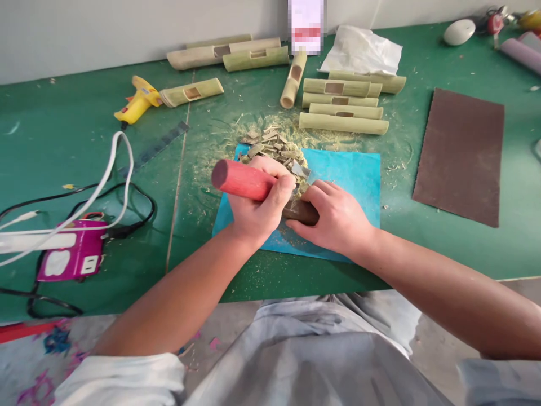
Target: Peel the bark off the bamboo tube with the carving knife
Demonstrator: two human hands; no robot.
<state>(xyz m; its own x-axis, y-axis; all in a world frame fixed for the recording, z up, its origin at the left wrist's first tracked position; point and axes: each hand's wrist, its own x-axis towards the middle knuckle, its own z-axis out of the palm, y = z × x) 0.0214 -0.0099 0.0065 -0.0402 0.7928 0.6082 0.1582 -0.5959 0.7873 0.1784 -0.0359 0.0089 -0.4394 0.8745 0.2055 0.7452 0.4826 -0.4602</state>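
On green table [84, 124], apple-marked box [78, 260], red handle [245, 179]

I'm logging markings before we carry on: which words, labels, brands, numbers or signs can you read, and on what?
No word or number is legible.
Purple box: a white apple-shaped sign, no readable lettering.
Upright panel at the back: pixelated, unreadable.
Dark flat strip: any markings too faint to read.
Yellow glue gun: any print too small to read.

Bright, diffuse light lays a pale sheen on the green table [54, 146], shadows are soft, edges stretch, the shirt [304, 366] looks blurry, and a patch [306, 25] at top centre is pixelated.
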